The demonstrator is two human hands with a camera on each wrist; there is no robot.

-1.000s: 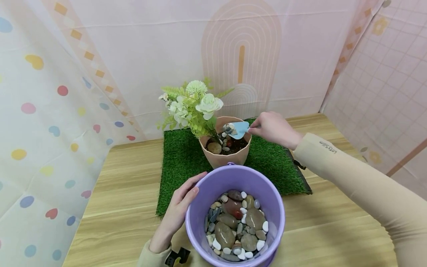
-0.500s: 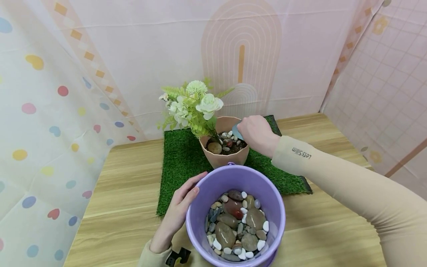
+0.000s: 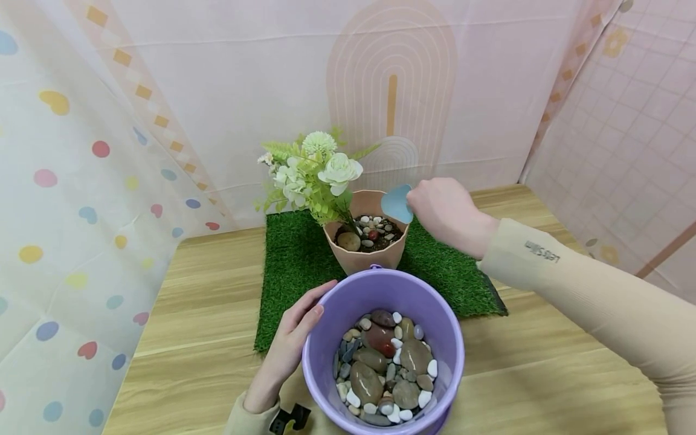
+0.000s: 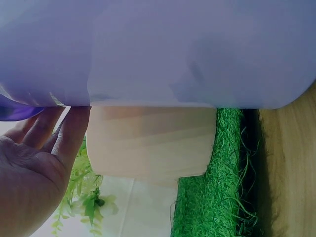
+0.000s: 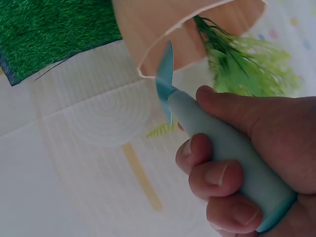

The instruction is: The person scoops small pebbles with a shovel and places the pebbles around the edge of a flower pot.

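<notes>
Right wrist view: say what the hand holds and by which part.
A blue trowel; the right hand grips it by its handle.

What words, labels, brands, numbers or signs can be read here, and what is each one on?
"LetsSlim": upside down in the head view, on the right sleeve; slightly blurred, so the exact spelling and spacing are uncertain.
No other text can be read: none shows on the visible sides of the bucket, pot or trowel.
</notes>
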